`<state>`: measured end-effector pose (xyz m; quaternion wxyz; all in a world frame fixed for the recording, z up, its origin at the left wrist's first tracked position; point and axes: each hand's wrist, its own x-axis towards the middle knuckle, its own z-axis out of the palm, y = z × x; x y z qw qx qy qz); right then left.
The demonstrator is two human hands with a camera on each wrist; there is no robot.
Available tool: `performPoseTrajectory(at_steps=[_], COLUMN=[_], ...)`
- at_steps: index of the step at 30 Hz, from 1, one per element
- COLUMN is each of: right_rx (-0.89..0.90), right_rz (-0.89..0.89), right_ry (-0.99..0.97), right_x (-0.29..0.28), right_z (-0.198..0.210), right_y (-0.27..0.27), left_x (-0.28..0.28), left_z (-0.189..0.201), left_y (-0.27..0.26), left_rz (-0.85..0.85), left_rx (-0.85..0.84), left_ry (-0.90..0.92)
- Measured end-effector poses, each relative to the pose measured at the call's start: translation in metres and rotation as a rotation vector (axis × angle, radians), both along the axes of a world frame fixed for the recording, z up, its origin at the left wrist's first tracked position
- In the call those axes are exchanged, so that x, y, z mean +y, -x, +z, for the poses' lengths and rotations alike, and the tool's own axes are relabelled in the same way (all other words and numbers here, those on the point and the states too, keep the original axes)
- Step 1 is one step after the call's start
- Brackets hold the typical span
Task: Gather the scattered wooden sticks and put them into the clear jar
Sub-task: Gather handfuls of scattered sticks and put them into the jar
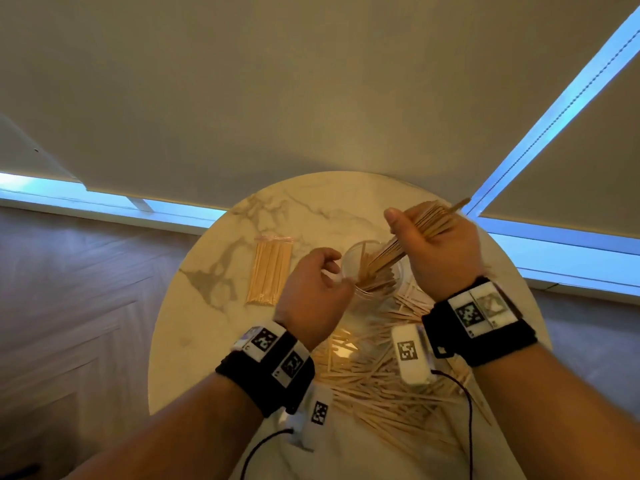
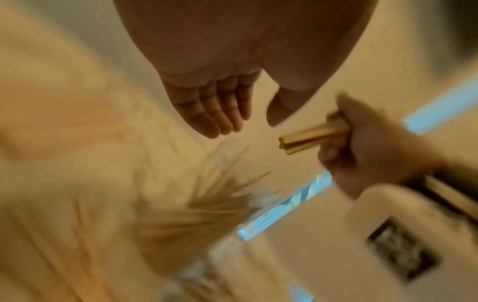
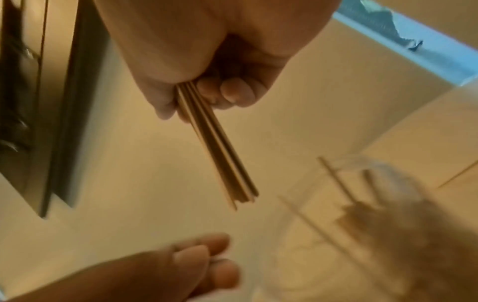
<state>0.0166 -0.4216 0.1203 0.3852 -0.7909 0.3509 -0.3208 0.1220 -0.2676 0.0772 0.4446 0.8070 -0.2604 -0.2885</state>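
A clear jar (image 1: 350, 258) stands mid-table with several wooden sticks in it. My right hand (image 1: 415, 233) grips a thick bundle of sticks (image 1: 429, 220), tilted, its lower ends over the jar's mouth. The right wrist view shows the fingers (image 3: 232, 92) curled round that bundle (image 3: 220, 159), with the blurred jar (image 3: 297, 245) lower right. My left hand (image 1: 329, 271) hovers by the jar's left rim. In the left wrist view it (image 2: 245, 124) holds nothing, fingers loosely bent and thumb apart. Loose sticks (image 1: 381, 382) lie scattered in front of the jar.
A wrapped pack of sticks (image 1: 268, 271) lies left of the jar on the round marble table (image 1: 311, 209). Wooden floor surrounds the table, and blinds with bright window strips stand behind. Camera cables trail off the near edge.
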Motion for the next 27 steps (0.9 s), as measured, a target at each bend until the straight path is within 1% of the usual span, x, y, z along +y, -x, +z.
performPoseTrajectory(at_steps=[1,2,3,6,8,10,11,13,14,15,16,18,19,20,21,22,24,26,27], right_rx=[0.057,0.12,0.177,0.263,0.266,0.222,0.214,0.208,0.207,0.232,0.306,0.566,0.67,0.708,0.692,0.632,0.439,0.224,0.179], right_rz=[-0.001,0.017,0.045,0.163,0.257,0.247,0.203,0.127,0.133,0.179,0.256,0.419,0.466,0.487,0.494,0.491,0.42,0.207,0.079], right_ry=[0.028,0.041,0.049,0.091,0.201,0.314,0.325,0.283,0.286,0.322,0.379,0.48,0.508,0.51,0.478,0.409,0.229,0.126,0.103], right_x=[-0.002,-0.002,-0.001,0.008,0.014,0.016,0.014,0.011,0.012,0.014,0.016,0.021,0.022,0.021,0.02,0.018,0.01,-0.007,-0.02], right_z=[-0.007,-0.015,-0.024,-0.05,-0.062,-0.069,-0.07,-0.07,-0.068,-0.067,-0.068,-0.072,-0.075,-0.078,-0.077,-0.074,-0.07,-0.074,-0.079], right_y=[-0.002,-0.004,-0.006,-0.011,-0.013,-0.011,-0.008,-0.001,0.002,0.003,0.002,-0.004,-0.007,-0.008,-0.008,-0.006,0.006,0.023,0.033], left_x=[-0.001,-0.003,-0.007,-0.021,-0.026,-0.022,-0.019,-0.014,-0.012,-0.012,-0.013,-0.014,-0.014,-0.015,-0.015,-0.016,-0.014,-0.008,-0.001], left_z=[-0.006,-0.01,-0.015,-0.023,-0.027,-0.03,-0.031,-0.033,-0.032,-0.033,-0.035,-0.036,-0.038,-0.039,-0.04,-0.04,-0.042,-0.05,-0.056], left_y=[-0.003,-0.005,-0.007,-0.012,-0.013,-0.015,-0.016,-0.017,-0.017,-0.017,-0.016,-0.016,-0.016,-0.016,-0.016,-0.015,-0.015,-0.015,-0.014], left_rz=[-0.104,-0.184,-0.243,-0.335,-0.35,-0.347,-0.342,-0.334,-0.335,-0.339,-0.345,-0.353,-0.358,-0.363,-0.364,-0.356,-0.337,-0.325,-0.309], left_rx=[-0.137,-0.212,-0.239,-0.186,-0.112,-0.093,-0.085,-0.073,-0.079,-0.1,-0.123,-0.145,-0.141,-0.131,-0.124,-0.119,-0.122,-0.155,-0.174], left_ry=[-0.07,-0.115,-0.143,-0.149,-0.109,-0.055,-0.04,-0.029,-0.026,-0.042,-0.062,-0.087,-0.098,-0.101,-0.102,-0.093,-0.085,-0.113,-0.162])
